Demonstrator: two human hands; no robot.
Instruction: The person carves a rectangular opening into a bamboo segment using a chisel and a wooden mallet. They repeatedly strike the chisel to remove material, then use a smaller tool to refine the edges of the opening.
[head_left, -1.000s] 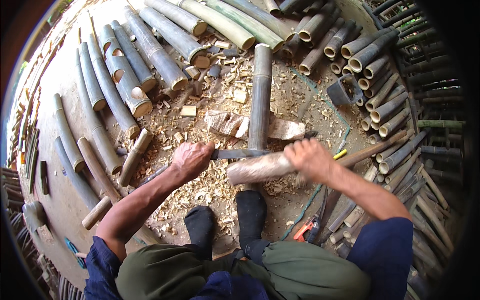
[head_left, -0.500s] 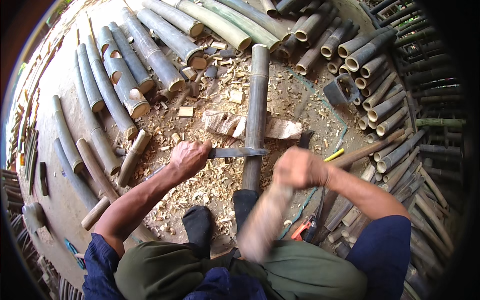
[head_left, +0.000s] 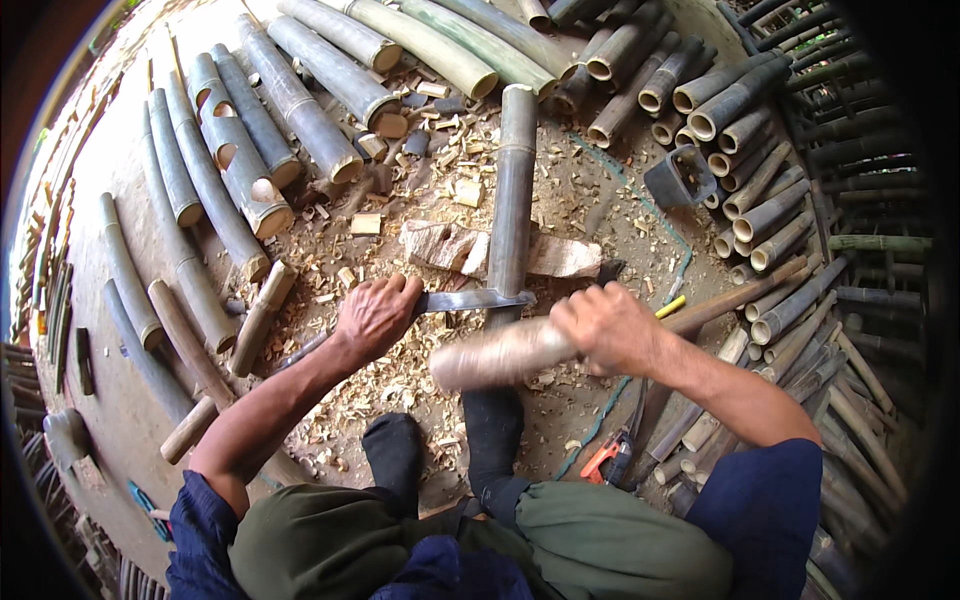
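My left hand (head_left: pixel 378 312) is closed round the handle of a large knife (head_left: pixel 462 301). Its blade lies across a dark bamboo pole (head_left: pixel 513 190), which points away from me over a rough wooden block (head_left: pixel 448 246). In my right hand (head_left: pixel 612 328) is a thick wooden mallet (head_left: pixel 500 356), slightly blurred, held sideways over the near part of the pole, just on my side of the blade. My right foot in a dark sock (head_left: pixel 493 430) is at the near end of the pole, partly hidden by the mallet.
Wood chips (head_left: pixel 385 400) cover the ground. Bamboo poles (head_left: pixel 235 165) with cut holes lie to the left, and stacked bamboo tubes (head_left: pixel 735 125) to the right. A dark square container (head_left: pixel 672 182) stands by that stack. An orange-and-black tool (head_left: pixel 605 460) lies near my right knee.
The mallet has swung up and away from my lap, from pointing down to lying across the pole. The knife stays at nearly the same place on the bamboo.
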